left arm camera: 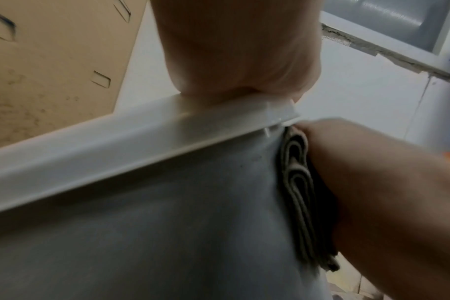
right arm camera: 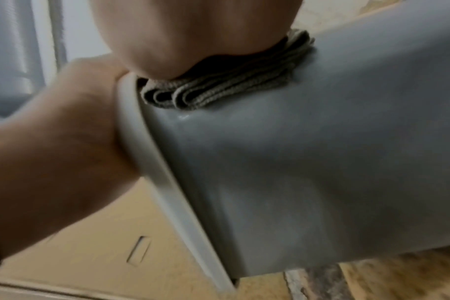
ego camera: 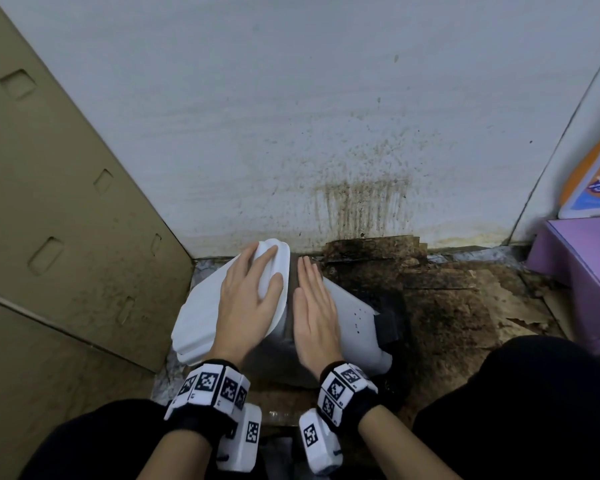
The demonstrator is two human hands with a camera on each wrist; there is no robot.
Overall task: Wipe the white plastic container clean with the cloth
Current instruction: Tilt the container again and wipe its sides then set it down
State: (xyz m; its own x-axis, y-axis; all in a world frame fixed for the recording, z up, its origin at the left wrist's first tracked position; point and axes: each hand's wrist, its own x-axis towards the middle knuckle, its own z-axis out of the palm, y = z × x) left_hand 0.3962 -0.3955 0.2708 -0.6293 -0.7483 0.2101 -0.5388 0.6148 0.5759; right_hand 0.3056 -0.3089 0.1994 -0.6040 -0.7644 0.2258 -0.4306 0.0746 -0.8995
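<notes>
The white plastic container (ego camera: 352, 318) lies on its side on the floor, its lid (ego camera: 198, 317) facing left. My left hand (ego camera: 253, 292) rests flat on the lid with fingers spread. My right hand (ego camera: 312, 299) presses flat on a folded grey-beige cloth (ego camera: 292, 271) on the container's upper side, next to the lid rim. The left wrist view shows the cloth's (left arm camera: 298, 192) folded edges under the right hand (left arm camera: 385, 192), against the container wall (left arm camera: 167, 233). In the right wrist view the cloth (right arm camera: 218, 91) sits between my palm (right arm camera: 193, 34) and the container (right arm camera: 321, 162). Dark specks dot the container's right part.
A big cardboard box (ego camera: 49, 202) stands close on the left. Right behind is a white wall (ego camera: 326, 133) with brown stains. The floor (ego camera: 447, 306) to the right is dirty and dark. A purple box (ego camera: 586, 265) sits at the right edge. My dark-clad knees (ego camera: 534, 393) flank the container.
</notes>
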